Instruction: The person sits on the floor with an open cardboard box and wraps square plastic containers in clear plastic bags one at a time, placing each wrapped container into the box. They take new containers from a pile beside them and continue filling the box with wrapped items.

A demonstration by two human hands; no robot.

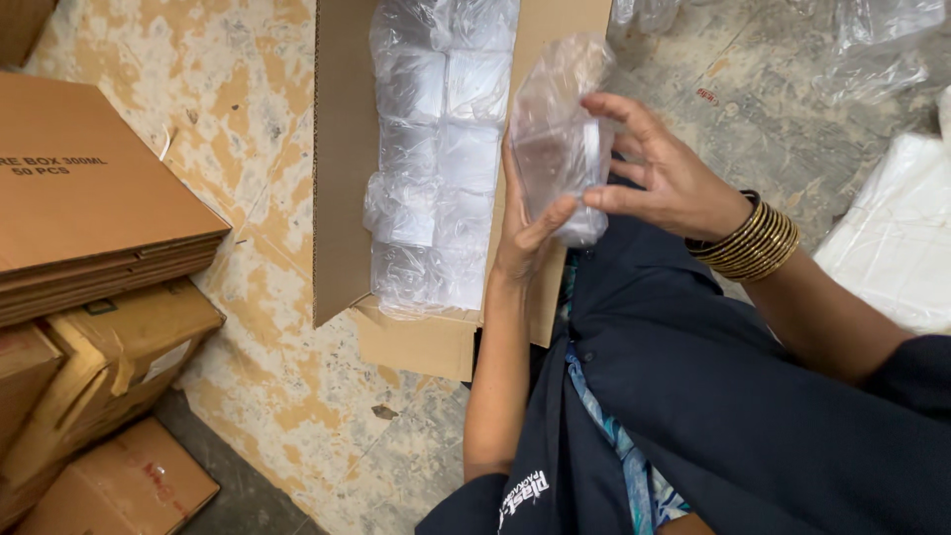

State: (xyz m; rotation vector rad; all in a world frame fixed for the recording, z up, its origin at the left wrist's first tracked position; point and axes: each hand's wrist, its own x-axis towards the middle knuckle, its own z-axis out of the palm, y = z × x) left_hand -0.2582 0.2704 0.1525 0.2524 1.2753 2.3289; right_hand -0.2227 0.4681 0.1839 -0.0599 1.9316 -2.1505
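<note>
Floor [267, 386]: worn concrete, grey with patchy ochre and cream remnants of old paint; a darker grey strip runs along the lower left.
Left side: a stack of flattened brown cardboard sheets [89, 208] lies over closed brown cartons [99, 396].
Right edge: a white plastic-wrapped bundle [892, 238] rests on the floor.
Top right: crumpled clear plastic film [872, 45].
Light: even, diffuse, without strong shadows.
</note>
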